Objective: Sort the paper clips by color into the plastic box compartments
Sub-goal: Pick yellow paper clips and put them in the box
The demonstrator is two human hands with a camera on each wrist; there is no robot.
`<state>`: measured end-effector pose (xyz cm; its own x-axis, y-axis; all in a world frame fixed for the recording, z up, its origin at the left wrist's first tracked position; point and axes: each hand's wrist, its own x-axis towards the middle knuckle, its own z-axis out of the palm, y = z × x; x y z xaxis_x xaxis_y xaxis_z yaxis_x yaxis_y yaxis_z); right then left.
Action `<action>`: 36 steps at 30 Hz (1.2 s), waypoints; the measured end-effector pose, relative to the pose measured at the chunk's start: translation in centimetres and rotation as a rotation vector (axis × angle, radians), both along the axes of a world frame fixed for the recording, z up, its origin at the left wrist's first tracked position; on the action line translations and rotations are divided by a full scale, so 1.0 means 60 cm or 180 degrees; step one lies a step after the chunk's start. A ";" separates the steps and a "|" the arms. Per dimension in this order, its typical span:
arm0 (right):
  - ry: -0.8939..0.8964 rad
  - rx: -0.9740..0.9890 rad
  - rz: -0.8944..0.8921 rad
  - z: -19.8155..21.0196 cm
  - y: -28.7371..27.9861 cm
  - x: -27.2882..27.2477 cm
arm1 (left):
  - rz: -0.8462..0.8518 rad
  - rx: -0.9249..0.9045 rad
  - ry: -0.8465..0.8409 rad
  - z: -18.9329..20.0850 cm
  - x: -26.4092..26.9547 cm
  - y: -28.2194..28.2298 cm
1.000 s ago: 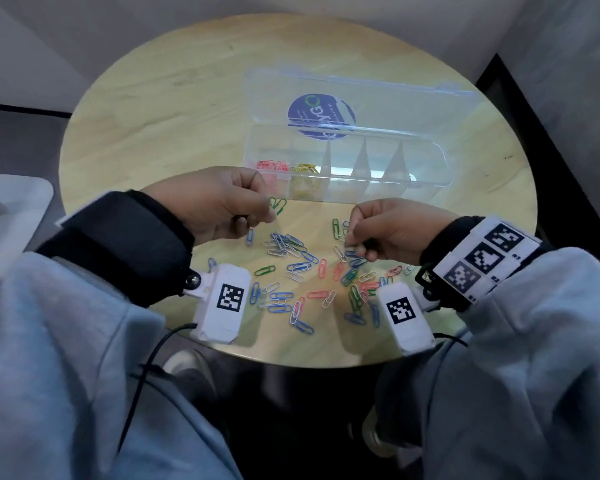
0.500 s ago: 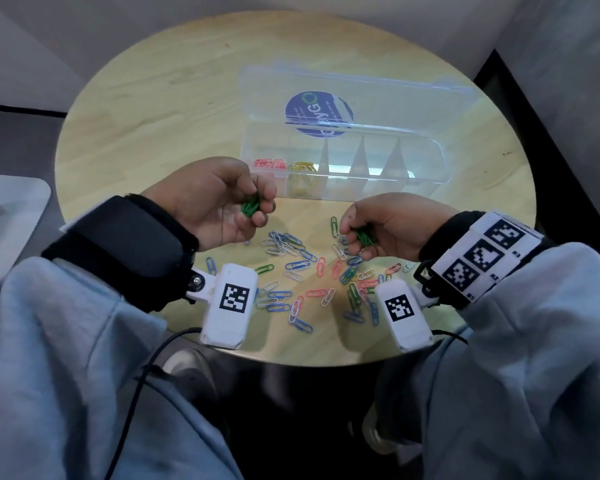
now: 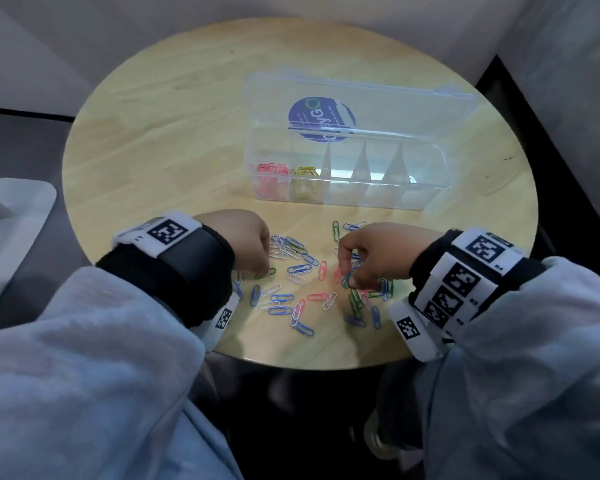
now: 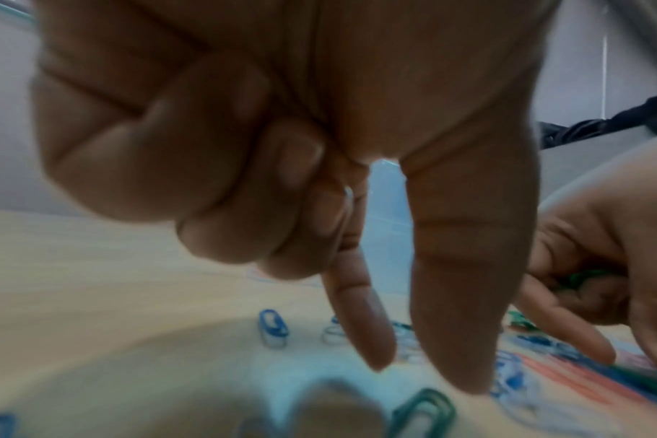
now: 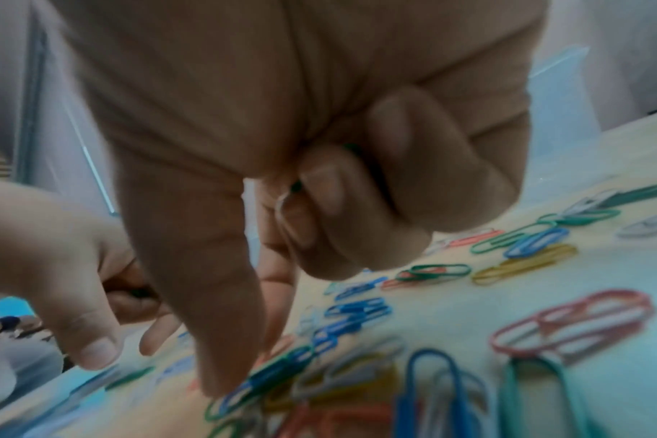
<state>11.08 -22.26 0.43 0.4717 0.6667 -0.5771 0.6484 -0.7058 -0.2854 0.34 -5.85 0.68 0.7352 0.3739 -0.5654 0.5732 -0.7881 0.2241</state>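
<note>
Loose paper clips [image 3: 300,270] in blue, green, red and white lie scattered at the near side of the round wooden table [image 3: 170,133]. The clear plastic box [image 3: 430,190] stands open behind them, with red clips [image 3: 269,169] in its leftmost compartment and yellow clips [image 3: 303,173] in the one beside it. My left hand [image 3: 262,270] is palm down, thumb and index finger pointing at a green clip [image 4: 424,412], its other fingers curled. My right hand [image 3: 347,278] reaches into the pile likewise, with green clips [image 5: 351,148] tucked under its curled fingers. The left palm also holds something dark green [image 5: 139,292].
The box lid [image 3: 361,109] with a blue round sticker lies flat behind the compartments. Three right-hand compartments look bare. A white object [image 3: 14,216] sits off the table's left edge. The table's near edge is just under my wrists.
Both hands, raised and turned inward with green clips half a second ago, have rolled palm down and dropped onto the pile. The box has not moved.
</note>
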 end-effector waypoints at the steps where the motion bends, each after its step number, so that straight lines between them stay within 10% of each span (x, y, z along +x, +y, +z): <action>1: -0.0036 -0.0034 0.0053 -0.004 0.001 -0.001 | -0.0053 0.0056 0.0033 -0.002 0.002 -0.003; 13: -0.0018 0.0134 0.0213 -0.008 0.005 0.004 | -0.0105 -0.0014 0.0201 -0.007 0.009 -0.008; 26: 0.0173 0.0392 0.0148 -0.007 0.003 0.009 | 0.1709 -0.3192 -0.1032 0.028 0.031 0.014; 36: 0.2320 0.1248 -0.1661 0.001 -0.014 0.050 | -0.0079 -0.0304 -0.0522 -0.010 0.047 -0.006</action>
